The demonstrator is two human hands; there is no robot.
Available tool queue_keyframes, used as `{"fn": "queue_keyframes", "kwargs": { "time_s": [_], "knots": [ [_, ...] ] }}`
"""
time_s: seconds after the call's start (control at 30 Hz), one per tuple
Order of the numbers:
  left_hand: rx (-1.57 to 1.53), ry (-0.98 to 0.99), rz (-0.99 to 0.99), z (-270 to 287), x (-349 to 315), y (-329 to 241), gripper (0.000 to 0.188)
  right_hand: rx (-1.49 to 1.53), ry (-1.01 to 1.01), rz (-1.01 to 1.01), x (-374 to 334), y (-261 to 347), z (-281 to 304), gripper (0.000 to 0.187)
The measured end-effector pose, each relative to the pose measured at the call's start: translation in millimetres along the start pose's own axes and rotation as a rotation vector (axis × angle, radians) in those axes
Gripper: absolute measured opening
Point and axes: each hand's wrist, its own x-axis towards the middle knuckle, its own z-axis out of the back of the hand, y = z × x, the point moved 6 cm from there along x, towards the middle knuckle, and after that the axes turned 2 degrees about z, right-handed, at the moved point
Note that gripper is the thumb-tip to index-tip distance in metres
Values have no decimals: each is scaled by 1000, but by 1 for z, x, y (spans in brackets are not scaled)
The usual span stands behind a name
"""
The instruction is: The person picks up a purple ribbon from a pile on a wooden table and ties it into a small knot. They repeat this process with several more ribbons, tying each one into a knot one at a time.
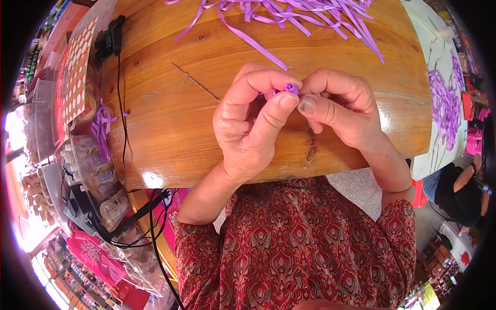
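Left hand (250, 119) is closed in a pinch on a rolled purple ribbon (292, 89). Right hand (345, 108) is curled just beside it; whether anything is gripped cannot be told.

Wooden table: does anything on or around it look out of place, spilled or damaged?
One mild oddity: a small clump of purple ribbon sits at the left edge of the wooden table, seemingly draped over it, apart from the larger ribbon heap at the far edge. No spill stands out.
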Motion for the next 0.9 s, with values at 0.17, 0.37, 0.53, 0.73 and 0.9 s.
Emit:
{"fn": "queue_keyframes", "kwargs": {
  "time_s": [0.17,0.37,0.53,0.73,0.9],
  "knots": [
    [28,-20,16,6,0,-3,10,-18,-39,40,-3,-1,2,10],
    [169,76,-69,3,4,-9,15,45,-81,48,-1,-4,4,10],
    [75,88,-34,0,4,-5,22,-13,-113,205,1,2,14,14],
    [-175,-91,240,8,1,6,23,-21,-138,201,-1,7,14,15],
    [-191,-65,335,10,0,14,20,-44,-143,252,1,4,20,14]
  ]
}}
